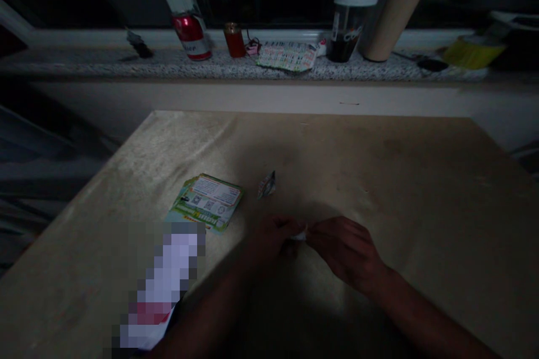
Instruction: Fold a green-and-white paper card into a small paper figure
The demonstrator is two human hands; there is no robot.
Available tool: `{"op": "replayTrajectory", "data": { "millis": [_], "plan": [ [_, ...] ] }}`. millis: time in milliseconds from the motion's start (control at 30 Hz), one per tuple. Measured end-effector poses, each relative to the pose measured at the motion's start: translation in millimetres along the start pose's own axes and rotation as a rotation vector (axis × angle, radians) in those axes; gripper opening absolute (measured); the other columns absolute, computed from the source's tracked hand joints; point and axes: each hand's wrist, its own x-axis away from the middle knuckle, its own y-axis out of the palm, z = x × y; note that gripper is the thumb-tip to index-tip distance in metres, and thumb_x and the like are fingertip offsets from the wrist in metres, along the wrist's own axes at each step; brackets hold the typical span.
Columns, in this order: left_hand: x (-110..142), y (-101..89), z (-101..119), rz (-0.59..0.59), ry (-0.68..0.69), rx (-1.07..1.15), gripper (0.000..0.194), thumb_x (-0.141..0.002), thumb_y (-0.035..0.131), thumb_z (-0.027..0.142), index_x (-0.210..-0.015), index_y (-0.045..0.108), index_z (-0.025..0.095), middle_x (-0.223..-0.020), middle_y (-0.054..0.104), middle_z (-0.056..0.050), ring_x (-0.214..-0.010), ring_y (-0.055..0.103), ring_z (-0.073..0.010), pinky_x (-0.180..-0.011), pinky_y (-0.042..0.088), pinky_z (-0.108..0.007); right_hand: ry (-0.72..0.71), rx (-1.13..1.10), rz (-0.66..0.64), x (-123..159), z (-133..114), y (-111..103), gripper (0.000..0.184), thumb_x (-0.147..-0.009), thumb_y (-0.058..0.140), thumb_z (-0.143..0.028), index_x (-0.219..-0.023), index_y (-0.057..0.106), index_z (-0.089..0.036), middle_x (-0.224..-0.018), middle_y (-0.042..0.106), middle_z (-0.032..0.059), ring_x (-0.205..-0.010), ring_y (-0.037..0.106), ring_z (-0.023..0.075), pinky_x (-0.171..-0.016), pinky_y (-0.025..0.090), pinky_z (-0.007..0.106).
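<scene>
Close together over the table, both my hands pinch one small white piece [300,235], too small and dim to name. My left hand [275,235] grips it from the left, fingers closed. From the other side, my right hand [345,244] pinches its right end with bent fingers. Just beyond the hands lies a small crumpled wrapper [266,185]. Left of that, some green-and-white printed cards [210,200] lie in a loose stack. A blurred-out, bright elongated object [168,275] rests beside my left forearm.
The table [379,162] has a pale, wrinkled cover. On the speckled windowsill [160,64] behind stand a red can [191,36], a red-orange jar [234,40], a crumpled printed packet [288,55], a lidded cup [349,25] with dark drink and a cardboard tube [396,11].
</scene>
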Motion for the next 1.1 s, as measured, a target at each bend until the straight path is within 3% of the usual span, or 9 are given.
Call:
{"op": "replayTrajectory", "data": {
  "millis": [67,167,200,300,400,700,867,1100],
  "plan": [
    [3,-2.4,3,0.030,0.059,-0.076,0.039,-0.082,0.069,0.052,-0.071,0.073,0.014,-0.058,0.061,-0.002,-0.051,0.054,-0.0126,-0.048,0.042,-0.024,-0.002,-0.023,0.014,-1,0,-2,0.046,-0.088,0.068,-0.005,-0.130,0.065,-0.024,-0.097,0.079,0.0071,-0.081,0.074,0.0226,-0.068,0.060,0.038],
    [8,-7.1,10,0.091,0.210,-0.178,0.027,-0.076,0.078,0.040,-0.091,0.078,0.019,-0.085,0.073,-0.005,-0.078,0.065,-0.0181,-0.071,0.051,-0.027,0.065,-0.052,0.031,-4,-3,-6,0.044,-0.088,0.066,-0.003,-0.126,0.067,-0.023,-0.093,0.077,0.0069,-0.078,0.072,0.0215,-0.067,0.059,0.036],
    [10,-8.4,13,0.080,0.299,-0.239,0.027,-0.072,0.081,0.035,-0.095,0.078,0.020,-0.087,0.074,-0.004,-0.081,0.066,-0.0188,-0.074,0.052,-0.028,0.102,-0.065,0.032,-5,-5,-7,0.040,-0.088,0.066,-0.003,-0.122,0.068,-0.023,-0.091,0.077,0.0065,-0.077,0.072,0.0209,-0.067,0.058,0.035],
    [14,-10.1,20,0.010,0.715,-0.509,0.020,-0.080,0.076,0.025,-0.099,0.077,0.020,-0.093,0.075,-0.007,-0.084,0.069,-0.0192,-0.077,0.055,-0.029,0.186,-0.095,0.039,-6,-7,-9,0.030,-0.090,0.064,-0.005,-0.113,0.069,-0.023,-0.090,0.074,0.0064,-0.078,0.071,0.0200,-0.066,0.059,0.033],
    [15,-9.4,24,0.005,0.909,-0.645,0.009,-0.088,0.069,0.021,-0.094,0.076,0.019,-0.089,0.076,-0.008,-0.082,0.071,-0.0179,-0.075,0.057,-0.028,0.207,-0.106,0.037,-4,-7,-8,0.026,-0.091,0.063,-0.006,-0.111,0.068,-0.023,-0.089,0.073,0.0062,-0.078,0.070,0.0199,-0.065,0.058,0.033],
    [15,-9.7,20,0.000,0.969,-0.734,0.012,-0.092,0.065,0.022,-0.085,0.075,0.018,-0.074,0.073,-0.005,-0.064,0.067,-0.0138,-0.061,0.053,-0.023,0.195,-0.160,0.002,-5,-6,-6,0.027,-0.087,0.070,-0.010,-0.111,0.068,-0.022,-0.088,0.074,0.0064,-0.076,0.069,0.0189,-0.064,0.057,0.033],
    [12,-7.9,11,0.002,1.037,-0.665,0.015,-0.094,0.064,0.024,-0.086,0.075,0.018,-0.072,0.072,-0.003,-0.060,0.064,-0.0116,-0.056,0.051,-0.021,0.173,-0.226,0.024,-8,-8,-7,0.021,-0.089,0.066,-0.007,-0.106,0.072,-0.018,-0.081,0.073,0.0065,-0.068,0.066,0.0177,-0.059,0.054,0.032],
    [10,-6.2,13,-0.019,0.878,-0.551,0.009,-0.090,0.073,0.024,-0.086,0.077,0.016,-0.079,0.077,-0.005,-0.068,0.071,-0.0137,-0.063,0.055,-0.022,0.241,-0.243,0.027,-6,-7,-9,0.016,-0.089,0.065,-0.006,-0.099,0.073,-0.017,-0.081,0.072,0.0066,-0.070,0.066,0.0169,-0.061,0.053,0.030]
  ]
}}
